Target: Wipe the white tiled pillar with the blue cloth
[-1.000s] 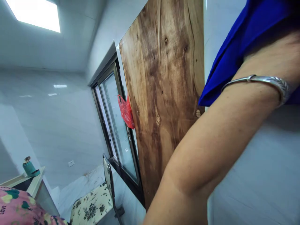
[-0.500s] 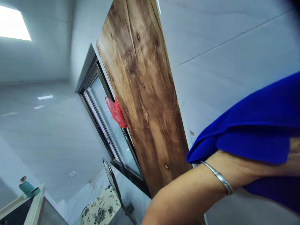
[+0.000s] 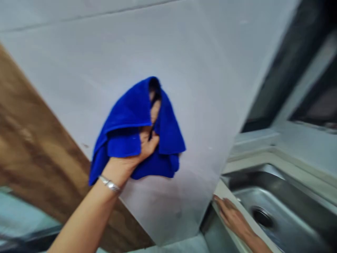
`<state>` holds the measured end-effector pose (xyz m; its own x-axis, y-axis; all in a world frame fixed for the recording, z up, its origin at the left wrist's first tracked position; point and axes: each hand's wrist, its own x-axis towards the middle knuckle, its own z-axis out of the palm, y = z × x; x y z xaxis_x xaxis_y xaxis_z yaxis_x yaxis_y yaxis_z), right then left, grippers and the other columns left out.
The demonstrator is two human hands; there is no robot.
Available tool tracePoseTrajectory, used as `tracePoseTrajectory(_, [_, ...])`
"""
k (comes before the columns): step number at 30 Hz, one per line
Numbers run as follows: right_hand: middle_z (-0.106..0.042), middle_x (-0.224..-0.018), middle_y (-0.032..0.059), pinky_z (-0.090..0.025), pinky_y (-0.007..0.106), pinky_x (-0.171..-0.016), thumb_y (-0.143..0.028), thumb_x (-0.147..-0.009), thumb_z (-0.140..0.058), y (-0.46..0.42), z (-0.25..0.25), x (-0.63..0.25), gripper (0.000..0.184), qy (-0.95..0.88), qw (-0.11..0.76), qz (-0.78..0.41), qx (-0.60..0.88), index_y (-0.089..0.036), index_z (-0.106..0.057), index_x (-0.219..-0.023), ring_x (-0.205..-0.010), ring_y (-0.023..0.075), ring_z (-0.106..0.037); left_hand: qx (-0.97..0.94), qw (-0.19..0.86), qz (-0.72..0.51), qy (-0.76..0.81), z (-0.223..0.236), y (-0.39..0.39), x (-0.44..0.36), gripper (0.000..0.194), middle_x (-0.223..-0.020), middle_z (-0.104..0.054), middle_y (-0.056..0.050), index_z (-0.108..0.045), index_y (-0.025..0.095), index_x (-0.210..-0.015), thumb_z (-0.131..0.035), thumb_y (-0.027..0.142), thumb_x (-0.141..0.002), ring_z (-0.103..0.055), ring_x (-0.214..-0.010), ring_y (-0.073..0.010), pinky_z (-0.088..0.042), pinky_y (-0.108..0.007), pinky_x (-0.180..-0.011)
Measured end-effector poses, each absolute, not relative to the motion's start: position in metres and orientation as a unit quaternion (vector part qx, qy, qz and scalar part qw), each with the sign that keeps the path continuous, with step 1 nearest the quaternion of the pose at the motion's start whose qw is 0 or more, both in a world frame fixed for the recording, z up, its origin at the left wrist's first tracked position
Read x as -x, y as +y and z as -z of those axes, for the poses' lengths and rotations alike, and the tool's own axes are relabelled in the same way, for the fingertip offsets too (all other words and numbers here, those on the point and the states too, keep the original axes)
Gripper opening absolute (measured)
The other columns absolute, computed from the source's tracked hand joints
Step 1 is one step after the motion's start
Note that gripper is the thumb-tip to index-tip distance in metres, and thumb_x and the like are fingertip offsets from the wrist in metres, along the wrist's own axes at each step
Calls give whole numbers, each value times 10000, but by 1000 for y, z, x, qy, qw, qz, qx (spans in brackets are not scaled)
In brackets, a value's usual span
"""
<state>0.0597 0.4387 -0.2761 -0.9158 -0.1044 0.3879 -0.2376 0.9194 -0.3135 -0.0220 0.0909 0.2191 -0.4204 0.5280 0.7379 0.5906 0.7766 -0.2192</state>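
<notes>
My left hand (image 3: 147,144), with a silver bangle (image 3: 109,183) at its wrist, is closed on a blue cloth (image 3: 126,105). Folds of the cloth drape over the fingers and hide most of them; the thumb shows on the right side. Behind the cloth is a pale wall panel (image 3: 200,88), and the cloth appears pressed flat to it. Lower right, my right hand (image 3: 233,217) rests with outstretched fingers on the front edge of the sink counter (image 3: 226,193), holding nothing.
A steel sink (image 3: 286,218) with a dark drain is set into the counter at the right. Wood-grain boarding (image 3: 39,140) borders the wall panel on the left. A dark window frame (image 3: 273,84) stands at the upper right. The picture is blurred by motion.
The view has swung right, away from the window, chair and red bag. The cloth and whole left hand now show mid-picture, and my right hand and the sink have come into view.
</notes>
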Motion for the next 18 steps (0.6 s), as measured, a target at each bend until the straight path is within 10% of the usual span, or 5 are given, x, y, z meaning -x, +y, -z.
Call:
tracePoseTrajectory(6, [-534,-1455,67,-380,413,-1187,-85,-840,-378,460,285,-93,615,-981,131,-86,-117,-196,-500,-1432,-1365,197,-474,363,476,54,-800,-223,95,24,738,-1674,-143,8,-87,301,-1560,-449,307,-916,-30,-1554,-287,-106,-579,-1305])
tracePoseTrajectory(10, [-415,-1539,76,-320,432,-1215,-117,-874,-356,451,286,-104,630,-982,130,-81,-106,-182,-398,-1499,-1434,202,-369,374,474,61,-795,-224,98,23,647,-1572,-405,67,-212,289,-1537,-421,320,-926,2,-1558,-245,-19,-573,-1317])
tracePoseTrajectory(18, [-315,-1592,52,-296,506,-1222,-174,-852,-403,438,316,-114,776,-969,202,-125,-73,-234,-138,-1579,-1473,232,-279,326,470,28,-820,-206,94,17,667,-1589,-380,-62,-234,256,-1543,-456,306,-916,-156,-1540,-270,-98,-553,-1309])
